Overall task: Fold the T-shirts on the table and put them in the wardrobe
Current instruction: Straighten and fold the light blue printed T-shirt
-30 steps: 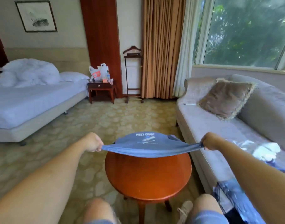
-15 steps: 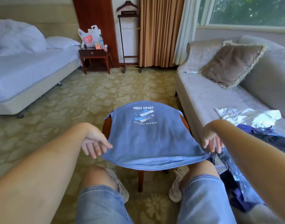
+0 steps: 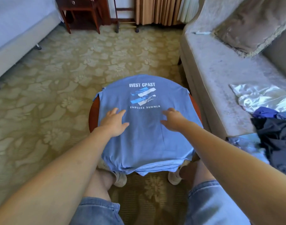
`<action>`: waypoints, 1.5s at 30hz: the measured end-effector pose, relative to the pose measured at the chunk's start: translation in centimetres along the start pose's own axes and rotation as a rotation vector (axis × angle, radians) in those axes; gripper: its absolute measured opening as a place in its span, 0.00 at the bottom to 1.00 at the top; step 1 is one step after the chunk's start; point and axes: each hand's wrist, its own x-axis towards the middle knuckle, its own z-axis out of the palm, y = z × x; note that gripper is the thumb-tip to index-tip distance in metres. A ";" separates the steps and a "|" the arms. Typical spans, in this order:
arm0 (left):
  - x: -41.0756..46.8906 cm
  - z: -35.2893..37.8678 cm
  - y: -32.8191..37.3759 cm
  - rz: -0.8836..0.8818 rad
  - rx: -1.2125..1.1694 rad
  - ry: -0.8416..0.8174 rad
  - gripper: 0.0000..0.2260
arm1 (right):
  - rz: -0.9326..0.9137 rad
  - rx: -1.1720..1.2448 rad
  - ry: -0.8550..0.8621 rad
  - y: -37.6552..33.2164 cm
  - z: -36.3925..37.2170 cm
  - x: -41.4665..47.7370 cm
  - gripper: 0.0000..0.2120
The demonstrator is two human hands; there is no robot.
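Both hands had come in from beside the shirt's lower corners, where they hung half a second before, and were now over its middle. The left hand [image 3: 113, 121] rested flat on the cloth, its fingers straight and spread. The right hand [image 3: 172, 119] reached out with its fingers loosely extended and apart, gripping nothing; whether it pressed the cloth could not be told. The blue T-shirt [image 3: 143, 143] lay print-up across the round wooden table [image 3: 93, 111] at the centre of the frame, its hem drooping over the near edge. At the right edge of the frame a heap of dark and blue clothes [image 3: 272, 132] sat on the grey sofa [image 3: 212, 75].
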 end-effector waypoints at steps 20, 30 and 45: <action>-4.0 6.1 1.8 -0.094 0.154 -0.225 0.34 | 0.008 -0.164 0.228 1.9 8.8 -3.7 0.35; -8.4 5.7 3.9 -0.116 0.192 -0.287 0.40 | 0.003 -0.186 0.246 2.2 10.1 -9.6 0.36; 2.0 3.8 -1.0 -0.213 0.036 0.164 0.30 | -0.036 0.031 0.143 -6.9 5.3 2.6 0.30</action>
